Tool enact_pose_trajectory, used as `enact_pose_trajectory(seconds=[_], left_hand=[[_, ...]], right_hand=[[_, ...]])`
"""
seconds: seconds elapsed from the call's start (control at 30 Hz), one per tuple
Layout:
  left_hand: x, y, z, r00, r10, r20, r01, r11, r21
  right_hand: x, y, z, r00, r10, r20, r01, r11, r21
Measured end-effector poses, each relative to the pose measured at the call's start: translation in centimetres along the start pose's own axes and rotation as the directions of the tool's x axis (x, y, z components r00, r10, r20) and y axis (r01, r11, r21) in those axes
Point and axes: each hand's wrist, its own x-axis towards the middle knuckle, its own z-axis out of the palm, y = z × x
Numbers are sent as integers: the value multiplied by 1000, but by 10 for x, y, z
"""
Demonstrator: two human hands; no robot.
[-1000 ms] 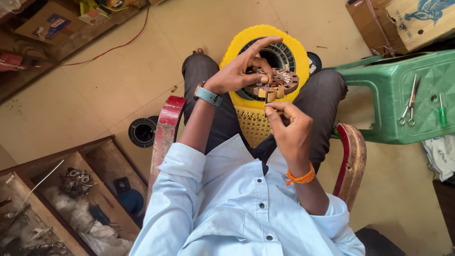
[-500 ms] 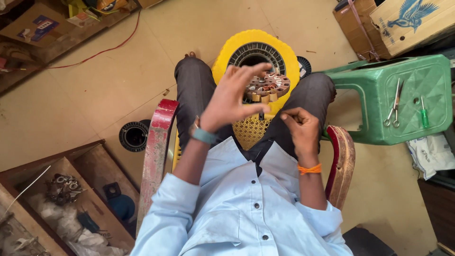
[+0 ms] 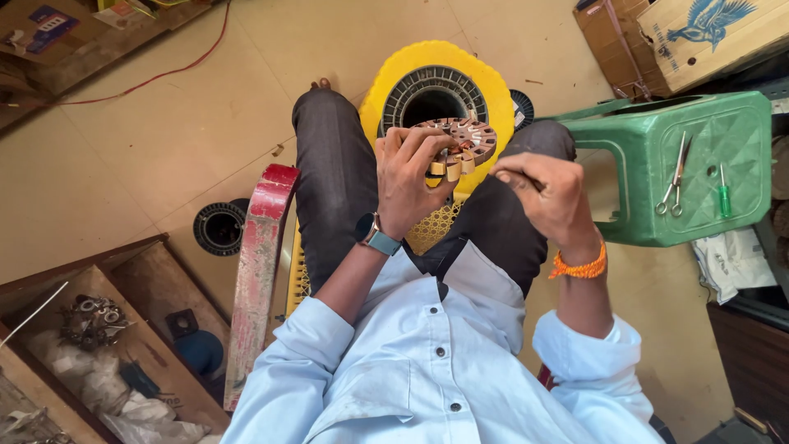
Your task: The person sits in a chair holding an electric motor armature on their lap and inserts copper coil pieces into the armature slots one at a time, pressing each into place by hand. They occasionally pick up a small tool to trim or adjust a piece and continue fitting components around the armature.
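Floor: pale beige tiled floor (image 3: 148, 140) fills the background, with a red wire trailing across its upper left part.
Person: seated on a chair with red armrests (image 3: 256, 271), wearing a light blue shirt and dark trousers, seen from above.
Stool: green plastic stool (image 3: 657, 197) stands just beside the right knee; scissors (image 3: 674, 177) and a green-handled screwdriver (image 3: 723, 193) lie on its top.
Spool: large yellow spool (image 3: 493, 82) with a dark ribbed centre sits between the knees, partly behind the hands.
Boxes: wooden trays (image 3: 107, 345) at lower left hold metal parts and rags; cardboard boxes (image 3: 699, 33) stand at upper right.
Stator: round motor stator (image 3: 464, 144) is held above the lap in front of the spool; brown ring of radial teeth, several wound with copper-coloured wire, some yellowish wrapped coils at its lower edge.
Left hand: left hand (image 3: 411, 181), a blue-strapped watch on the wrist, has its fingers closed around the stator's near edge.
Right hand: right hand (image 3: 551, 193), an orange thread band on the wrist, is just beside the stator with fingers pinched narrowly together; what they pinch is too fine to tell.
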Motion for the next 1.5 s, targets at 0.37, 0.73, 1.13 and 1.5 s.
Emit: enact_pose_trajectory(seconds=[0.37,0.73,1.13,1.5], left_hand=[[-4,-6,5,999,8,-39,-7,1000,10],[26,-17,-47,917,55,396,71,952,-297],[47,-37,-2,837,-284,468,548,413,-728],[67,-64,-21,803,208,559,324,634,-702]], right_hand=[[40,-5,6,999,35,20,-35,999,19],[94,29,33,976,99,196,-113,992,63],[96,19,29,995,67,78,-71,996,46],[35,-45,22,990,137,-19,-139,988,-71]])
